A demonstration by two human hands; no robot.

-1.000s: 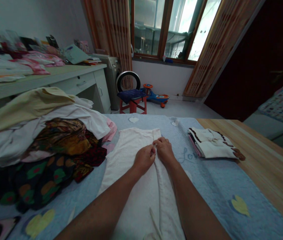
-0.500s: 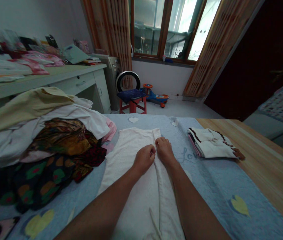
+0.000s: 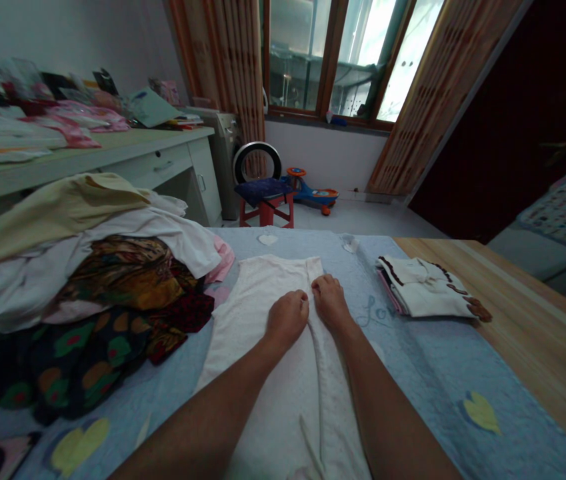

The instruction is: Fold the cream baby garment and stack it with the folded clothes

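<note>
A white garment (image 3: 250, 300) lies spread flat in front of me, its right side folded inward in a long strip. My left hand (image 3: 287, 319) rests on the middle of it, fingers curled closed at the edge of the folded strip. Just to the right, my right hand (image 3: 330, 300) is closed on the folded strip near the garment's far end. The two hands are close together but apart. Under the garment is a light blue bed cover (image 3: 413, 373) with heart prints.
A heap of unfolded clothes (image 3: 127, 267) lies to the left. On the right sits a stack of folded clothes (image 3: 423, 287), near a bare wooden surface (image 3: 527, 307). Beyond the bed are a red stool (image 3: 266, 210), a blue ride-on toy (image 3: 313, 193) and a cluttered desk (image 3: 137, 150).
Barely anything differs. My left hand's fingers have shifted slightly at the fold, and the view has moved a little.
</note>
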